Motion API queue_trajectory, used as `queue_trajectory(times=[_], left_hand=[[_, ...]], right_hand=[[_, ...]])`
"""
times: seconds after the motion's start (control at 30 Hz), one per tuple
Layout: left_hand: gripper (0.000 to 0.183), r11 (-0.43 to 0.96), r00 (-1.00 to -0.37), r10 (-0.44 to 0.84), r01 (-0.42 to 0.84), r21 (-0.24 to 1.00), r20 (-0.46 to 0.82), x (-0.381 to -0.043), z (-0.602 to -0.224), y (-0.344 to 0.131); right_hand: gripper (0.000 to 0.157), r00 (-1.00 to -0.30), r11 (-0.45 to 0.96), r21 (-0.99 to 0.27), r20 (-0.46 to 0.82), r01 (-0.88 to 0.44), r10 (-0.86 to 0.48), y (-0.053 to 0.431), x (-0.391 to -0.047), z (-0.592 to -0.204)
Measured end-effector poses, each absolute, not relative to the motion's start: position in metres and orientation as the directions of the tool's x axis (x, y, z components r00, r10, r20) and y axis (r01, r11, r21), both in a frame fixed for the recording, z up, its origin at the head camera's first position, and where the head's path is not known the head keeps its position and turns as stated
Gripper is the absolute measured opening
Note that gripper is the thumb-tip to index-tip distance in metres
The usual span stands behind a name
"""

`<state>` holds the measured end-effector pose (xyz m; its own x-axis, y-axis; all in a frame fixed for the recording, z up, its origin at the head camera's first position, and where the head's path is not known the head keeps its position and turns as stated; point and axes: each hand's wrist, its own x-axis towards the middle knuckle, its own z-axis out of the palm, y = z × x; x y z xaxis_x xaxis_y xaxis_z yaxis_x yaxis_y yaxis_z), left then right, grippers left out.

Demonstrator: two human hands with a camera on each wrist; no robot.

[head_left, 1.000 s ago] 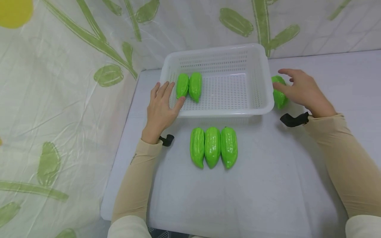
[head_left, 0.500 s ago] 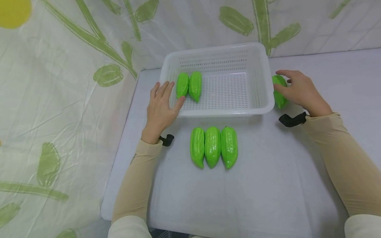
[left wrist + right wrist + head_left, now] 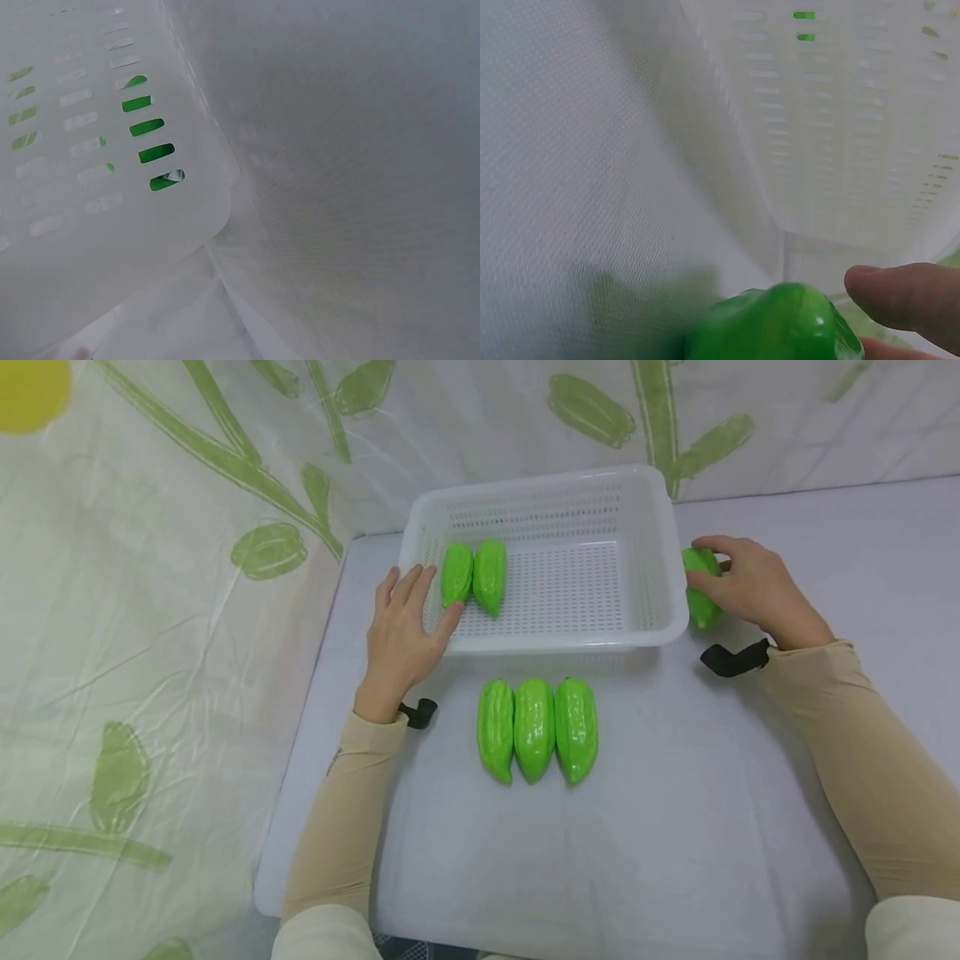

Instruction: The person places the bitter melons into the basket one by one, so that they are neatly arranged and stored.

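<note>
Right of the white basket, my right hand (image 3: 757,585) has its thumb and fingers curled round a glossy green bitter melon (image 3: 702,605) lying on the table. In the right wrist view that bitter melon (image 3: 776,326) shows at the bottom, with a fingertip (image 3: 900,296) beside it. My left hand (image 3: 405,635) rests with spread fingers on the near left rim of the basket (image 3: 570,642). Two more bitter melons (image 3: 490,577) lie side by side inside, at its left end. The left wrist view shows mostly the basket's slotted wall (image 3: 172,210), green showing through.
Three bitter melons (image 3: 535,731) lie in a row on the white-covered table (image 3: 645,852), in front of the basket. A leaf-patterned curtain (image 3: 187,593) hangs along the left and the back. Dark wrist mounts (image 3: 735,660) stick out by the hands.
My right hand has moved slightly left and its fingers have closed in round the bitter melon. The left hand stays on the basket rim, and the other bitter melons lie as before.
</note>
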<state>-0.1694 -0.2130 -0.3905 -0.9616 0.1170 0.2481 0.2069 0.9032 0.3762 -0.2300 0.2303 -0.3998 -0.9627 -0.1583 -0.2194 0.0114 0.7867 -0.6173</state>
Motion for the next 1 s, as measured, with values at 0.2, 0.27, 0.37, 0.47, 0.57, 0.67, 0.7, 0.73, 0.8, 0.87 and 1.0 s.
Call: queue_trajectory(times=[0.2,0.27,0.37,0.47,0.57,0.67,0.7,0.73,0.8,0.87,1.0], left_hand=[[0.072,0.903,-0.961,0.12,0.21,0.374,0.251,-0.1693,-0.3911,-0.2133],[0.072,0.902,-0.96,0.121,0.212,0.375,0.253,-0.1692,-0.3912,-0.2133],[0.071,0.902,-0.959,0.12,0.213,0.377,0.255,-0.1692,-0.3909,-0.2131],[0.072,0.901,-0.958,0.12,0.215,0.377,0.259,-0.1692,-0.3911,-0.2131],[0.072,0.901,-0.959,0.12,0.214,0.377,0.258,-0.1694,-0.3913,-0.2135],[0.072,0.901,-0.958,0.12,0.215,0.376,0.259,-0.1697,-0.3917,-0.2142],[0.072,0.902,-0.958,0.12,0.215,0.375,0.26,-0.1698,-0.3919,-0.2143],[0.072,0.902,-0.958,0.119,0.215,0.374,0.262,-0.1699,-0.392,-0.2144],[0.072,0.902,-0.956,0.12,0.218,0.372,0.268,-0.1703,-0.3923,-0.2145],[0.071,0.902,-0.954,0.119,0.219,0.372,0.274,-0.1705,-0.3926,-0.2144],[0.071,0.901,-0.954,0.118,0.22,0.374,0.276,-0.1708,-0.3926,-0.2137]], right_hand=[[0.074,-0.962,0.793,-0.608,-0.227,0.021,-0.148,0.2311,-0.2302,-0.4012],[0.073,-0.962,0.793,-0.608,-0.229,0.025,-0.146,0.2316,-0.2302,-0.4018],[0.072,-0.962,0.793,-0.609,-0.232,0.029,-0.142,0.232,-0.2302,-0.4024],[0.072,-0.962,0.791,-0.61,-0.235,0.035,-0.139,0.2322,-0.2305,-0.4031],[0.073,-0.961,0.789,-0.614,-0.241,0.041,-0.138,0.2323,-0.2306,-0.403],[0.073,-0.96,0.785,-0.618,-0.242,0.04,-0.141,0.232,-0.2307,-0.4023],[0.073,-0.96,0.784,-0.619,-0.243,0.041,-0.141,0.2318,-0.2307,-0.402],[0.073,-0.96,0.783,-0.621,-0.242,0.041,-0.142,0.2317,-0.2308,-0.4019],[0.072,-0.96,0.781,-0.623,-0.242,0.042,-0.142,0.2317,-0.231,-0.4018],[0.072,-0.96,0.777,-0.629,-0.241,0.043,-0.142,0.232,-0.2311,-0.4017],[0.073,-0.961,0.764,-0.643,-0.241,0.056,-0.133,0.2335,-0.2306,-0.4002]])
